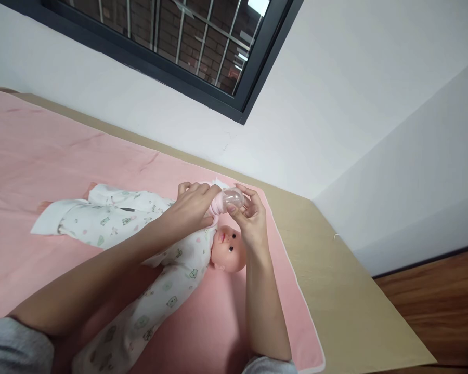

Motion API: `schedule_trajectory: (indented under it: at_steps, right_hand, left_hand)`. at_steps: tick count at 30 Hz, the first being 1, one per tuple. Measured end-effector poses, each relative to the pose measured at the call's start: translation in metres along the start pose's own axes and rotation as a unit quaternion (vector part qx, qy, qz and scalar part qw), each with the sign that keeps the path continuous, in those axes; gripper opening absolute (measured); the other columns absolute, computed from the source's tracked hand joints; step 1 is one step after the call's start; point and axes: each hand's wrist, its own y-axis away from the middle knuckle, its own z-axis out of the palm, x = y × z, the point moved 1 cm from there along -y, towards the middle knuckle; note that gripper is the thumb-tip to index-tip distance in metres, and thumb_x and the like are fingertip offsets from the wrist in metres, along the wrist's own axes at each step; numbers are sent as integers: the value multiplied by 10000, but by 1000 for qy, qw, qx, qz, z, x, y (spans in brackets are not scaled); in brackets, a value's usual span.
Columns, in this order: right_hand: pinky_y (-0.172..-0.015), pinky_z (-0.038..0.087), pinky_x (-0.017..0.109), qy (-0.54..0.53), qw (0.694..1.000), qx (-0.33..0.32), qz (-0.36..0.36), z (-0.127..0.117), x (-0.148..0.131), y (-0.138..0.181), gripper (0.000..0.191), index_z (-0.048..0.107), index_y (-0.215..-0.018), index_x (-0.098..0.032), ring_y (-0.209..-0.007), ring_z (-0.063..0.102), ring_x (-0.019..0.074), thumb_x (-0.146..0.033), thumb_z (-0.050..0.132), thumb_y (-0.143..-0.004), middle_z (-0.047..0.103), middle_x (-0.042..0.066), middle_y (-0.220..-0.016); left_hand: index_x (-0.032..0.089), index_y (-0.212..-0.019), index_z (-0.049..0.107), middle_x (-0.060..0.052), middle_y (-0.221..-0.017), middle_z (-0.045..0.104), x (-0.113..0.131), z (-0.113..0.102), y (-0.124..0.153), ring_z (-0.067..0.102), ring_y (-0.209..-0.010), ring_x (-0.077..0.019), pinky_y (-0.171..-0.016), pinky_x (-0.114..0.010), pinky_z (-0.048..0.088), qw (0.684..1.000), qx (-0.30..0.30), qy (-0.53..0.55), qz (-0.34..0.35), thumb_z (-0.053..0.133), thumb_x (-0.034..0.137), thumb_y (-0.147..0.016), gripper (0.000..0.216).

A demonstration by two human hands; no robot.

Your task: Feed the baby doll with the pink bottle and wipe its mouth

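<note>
A baby doll [228,249] in a white printed sleepsuit lies on its back on a pink mat [42,156], head toward the right. Above its face I hold a small baby bottle [222,201] with a pink collar and a clear cap [234,197]. My left hand [191,208] is wrapped round the bottle's body, which is mostly hidden by the fingers. My right hand [251,218] pinches the clear cap from the right side. Both forearms reach in from the bottom edge, the left one crossing over the doll's body.
The pink mat covers most of a beige table [347,291] set against a white wall. A dark-framed window [203,47] sits above. The table's right edge drops to a wooden floor [444,306].
</note>
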Motion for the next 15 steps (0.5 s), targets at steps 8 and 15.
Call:
schedule_trajectory:
  at_steps: [8,15]
  right_hand:
    - [-945,543,374,-22,1000,-2,1,-5,7,-7,539,576,-1150,-248,-1047,670,205,-386,820,-689,700,51,-1124]
    - [-1018,481,388,-15,992,93,-80,-33,5,-16,567,528,-1183,-262,-1145,626,207,-386,803,-704,651,69,-1224]
  left_hand:
    - [213,-1173,510,-80,-1147,644,-3,8,-4,572,-1075,-286,-923,-439,279,999,44,16,-13,530,174,-736,439]
    - [196,-1122,524,-63,-1001,680,-18,-3,-13,614,-934,-283,-891,-431,321,995,56,-10,-81,537,239,-695,429]
